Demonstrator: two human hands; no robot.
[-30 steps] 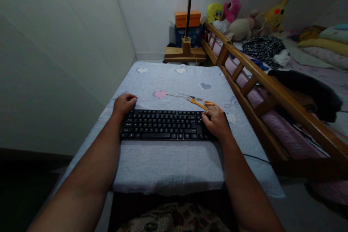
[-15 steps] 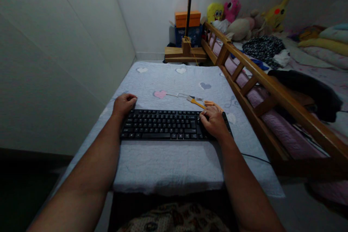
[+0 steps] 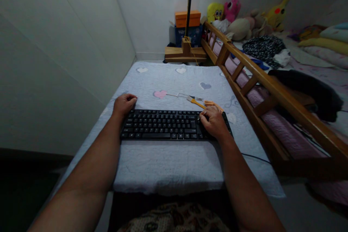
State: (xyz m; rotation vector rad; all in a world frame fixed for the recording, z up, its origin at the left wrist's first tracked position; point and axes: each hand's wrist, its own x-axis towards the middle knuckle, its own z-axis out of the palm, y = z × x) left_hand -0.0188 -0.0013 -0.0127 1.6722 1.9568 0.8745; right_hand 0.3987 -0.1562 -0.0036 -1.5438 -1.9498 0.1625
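A black keyboard point(image 3: 160, 125) lies flat across the cloth-covered table. At its upper left corner is my left hand point(image 3: 124, 104), its fingers curled in and pressed together; what they may hold is hidden. Over the keyboard's right part rests my right hand point(image 3: 214, 120), closed, with thumb and fingers bent down near the keys; a small pale spot shows at the fingers, too small to name. Just behind this hand lie a brush point(image 3: 198, 103) with a yellow handle and a folded orange cloth point(image 3: 209, 103). A thin wire tool point(image 3: 185, 94) lies left of the brush.
A pale blue cloth point(image 3: 168, 159) with hearts covers the table. The keyboard's cable point(image 3: 255, 157) runs off to the right. A wooden bed rail point(image 3: 252, 67) borders the right side, and a pale wall point(image 3: 67, 43) stands on the left. Boxes point(image 3: 188, 19) stand behind a wooden stand point(image 3: 174, 54).
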